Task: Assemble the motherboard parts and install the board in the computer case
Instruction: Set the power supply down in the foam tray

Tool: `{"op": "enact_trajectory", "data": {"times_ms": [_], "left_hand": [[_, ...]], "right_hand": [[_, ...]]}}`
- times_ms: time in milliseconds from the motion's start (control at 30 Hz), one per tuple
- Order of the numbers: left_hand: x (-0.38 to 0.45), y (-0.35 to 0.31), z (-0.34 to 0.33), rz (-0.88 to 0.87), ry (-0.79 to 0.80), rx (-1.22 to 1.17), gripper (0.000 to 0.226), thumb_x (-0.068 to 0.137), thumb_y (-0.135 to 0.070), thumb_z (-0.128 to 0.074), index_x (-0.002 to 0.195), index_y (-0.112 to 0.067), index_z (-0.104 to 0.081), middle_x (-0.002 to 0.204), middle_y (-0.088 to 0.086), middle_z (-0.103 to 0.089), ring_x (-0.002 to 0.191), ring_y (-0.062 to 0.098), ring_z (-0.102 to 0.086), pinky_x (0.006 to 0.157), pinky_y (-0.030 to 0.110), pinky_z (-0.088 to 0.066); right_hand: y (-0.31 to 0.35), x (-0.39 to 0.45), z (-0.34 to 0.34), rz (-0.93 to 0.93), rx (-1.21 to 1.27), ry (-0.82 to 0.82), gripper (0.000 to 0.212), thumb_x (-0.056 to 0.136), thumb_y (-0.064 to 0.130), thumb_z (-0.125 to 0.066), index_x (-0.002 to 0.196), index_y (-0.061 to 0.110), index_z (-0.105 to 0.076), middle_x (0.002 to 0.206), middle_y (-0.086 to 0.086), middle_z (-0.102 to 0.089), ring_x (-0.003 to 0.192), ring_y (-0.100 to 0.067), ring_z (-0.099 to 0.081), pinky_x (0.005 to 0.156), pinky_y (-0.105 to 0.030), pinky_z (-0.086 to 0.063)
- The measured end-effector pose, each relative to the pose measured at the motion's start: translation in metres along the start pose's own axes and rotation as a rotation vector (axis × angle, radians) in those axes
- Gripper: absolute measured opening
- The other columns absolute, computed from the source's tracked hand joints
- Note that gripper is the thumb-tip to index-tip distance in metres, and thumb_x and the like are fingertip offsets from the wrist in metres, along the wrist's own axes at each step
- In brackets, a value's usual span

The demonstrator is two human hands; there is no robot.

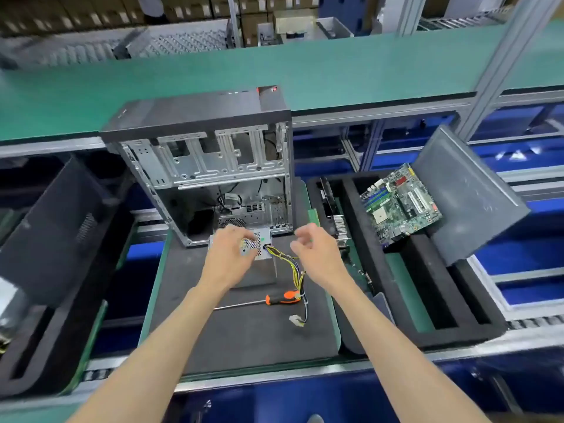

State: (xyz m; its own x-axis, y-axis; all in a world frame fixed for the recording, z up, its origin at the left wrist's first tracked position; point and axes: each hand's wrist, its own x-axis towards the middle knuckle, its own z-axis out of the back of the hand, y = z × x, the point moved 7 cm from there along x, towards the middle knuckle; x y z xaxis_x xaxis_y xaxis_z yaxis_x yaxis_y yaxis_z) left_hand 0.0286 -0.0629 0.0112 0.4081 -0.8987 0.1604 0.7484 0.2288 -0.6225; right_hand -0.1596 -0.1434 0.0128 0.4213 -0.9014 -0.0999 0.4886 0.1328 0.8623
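Both bare arms reach in over the dark foam work mat (244, 331), where the open black computer case (201, 166) stands with its silver drive cage showing. The left hand (232, 248) rests on the small silver perforated power supply box (262, 242) in front of the case, while the right hand (314, 248) hovers loosely curled above its yellow-and-black cable bundle (293, 270). An orange-handled screwdriver (259, 300) lies on the mat, and the green motherboard (399, 203) leans in the black foam tray (381, 270) at right.
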Motion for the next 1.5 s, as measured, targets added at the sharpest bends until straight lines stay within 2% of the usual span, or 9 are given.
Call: {"op": "enact_trajectory", "data": {"times_ms": [167,333,433,633,767,933,1067,1267,1500], "left_hand": [[0.011,0.028,0.001,0.141,0.100,0.303,0.096,0.052,-0.036,-0.089,0.137,-0.040,-0.045,0.149,-0.005,-0.031,0.134,0.028,-0.025,0.105,0.048,-0.032],[0.031,0.051,-0.018,0.072,0.342,0.476,0.126,0.045,-0.058,-0.086,0.151,-0.041,-0.020,0.157,-0.010,-0.023,0.144,0.022,-0.020,0.116,0.048,-0.020],[0.042,0.060,-0.029,0.007,0.438,0.557,0.125,0.045,-0.066,-0.081,0.151,-0.035,-0.022,0.148,-0.009,-0.039,0.140,0.022,-0.031,0.117,0.046,-0.021],[0.048,0.060,-0.031,-0.101,0.404,0.508,0.108,0.039,-0.061,-0.072,0.137,-0.027,-0.040,0.124,-0.013,-0.051,0.110,0.016,-0.048,0.090,0.037,-0.033],[0.045,0.055,-0.030,-0.147,0.335,0.473,0.105,0.037,-0.062,-0.068,0.132,-0.025,-0.044,0.123,-0.011,-0.050,0.109,0.018,-0.047,0.090,0.036,-0.035],[0.043,0.025,-0.027,-0.208,0.154,0.343,0.095,0.034,-0.059,-0.068,0.120,-0.030,-0.042,0.107,-0.015,-0.043,0.095,0.015,-0.042,0.081,0.033,-0.031],[0.040,-0.011,-0.030,-0.350,0.024,0.288,0.086,0.037,-0.052,-0.071,0.116,-0.025,-0.048,0.100,-0.010,-0.043,0.088,0.018,-0.043,0.074,0.034,-0.028],[0.012,-0.064,-0.060,-0.560,-0.066,0.153,0.077,0.053,-0.046,-0.075,0.120,-0.015,-0.051,0.111,-0.001,-0.050,0.089,0.027,-0.048,0.079,0.040,-0.033],[-0.003,-0.105,-0.102,-0.683,0.205,-0.055,0.094,0.070,-0.058,-0.069,0.146,-0.019,-0.030,0.146,-0.002,-0.034,0.127,0.021,-0.039,0.105,0.033,-0.027]], "right_hand": [[0.018,0.031,-0.043,-0.009,-0.305,0.238,0.056,0.086,0.029,-0.068,0.135,0.013,-0.045,0.126,-0.010,-0.053,0.114,-0.030,-0.054,0.089,-0.041,-0.046],[0.013,0.043,-0.065,-0.158,-0.429,0.298,0.030,0.087,0.031,-0.058,0.109,0.013,-0.051,0.122,-0.014,-0.055,0.108,-0.038,-0.060,0.080,-0.039,-0.051],[0.002,0.043,-0.074,-0.302,-0.337,0.334,0.018,0.085,0.026,-0.055,0.087,0.009,-0.050,0.096,-0.012,-0.063,0.074,-0.032,-0.073,0.074,-0.038,-0.060],[-0.014,0.042,-0.084,-0.545,-0.028,0.397,0.037,0.083,0.014,-0.052,0.117,0.003,-0.044,0.060,-0.014,-0.064,0.033,-0.017,-0.045,0.038,-0.016,-0.031],[-0.010,0.041,-0.078,-0.634,0.089,0.402,0.023,0.086,0.030,-0.046,0.101,0.011,-0.047,0.063,-0.006,-0.046,0.050,-0.026,-0.064,0.037,-0.016,-0.022],[-0.008,0.038,-0.052,-0.693,0.230,0.351,0.058,0.089,0.073,-0.040,0.124,0.028,-0.044,0.112,0.006,-0.052,0.073,-0.038,-0.074,0.033,-0.017,-0.019],[-0.021,0.030,-0.027,-0.735,0.378,0.315,0.088,0.068,0.094,-0.044,0.111,0.021,-0.069,0.103,-0.003,-0.073,0.073,-0.036,-0.073,0.041,-0.022,-0.037],[-0.038,0.012,0.007,-0.814,0.594,0.124,0.055,0.066,0.069,-0.070,0.071,0.015,-0.070,0.071,-0.009,-0.070,0.057,-0.027,-0.067,0.048,-0.028,-0.049],[-0.044,-0.009,0.122,-0.689,0.118,-0.310,0.090,0.054,0.060,-0.068,0.132,0.019,-0.051,0.110,-0.007,-0.065,0.090,-0.028,-0.066,0.063,-0.034,-0.048]]}}
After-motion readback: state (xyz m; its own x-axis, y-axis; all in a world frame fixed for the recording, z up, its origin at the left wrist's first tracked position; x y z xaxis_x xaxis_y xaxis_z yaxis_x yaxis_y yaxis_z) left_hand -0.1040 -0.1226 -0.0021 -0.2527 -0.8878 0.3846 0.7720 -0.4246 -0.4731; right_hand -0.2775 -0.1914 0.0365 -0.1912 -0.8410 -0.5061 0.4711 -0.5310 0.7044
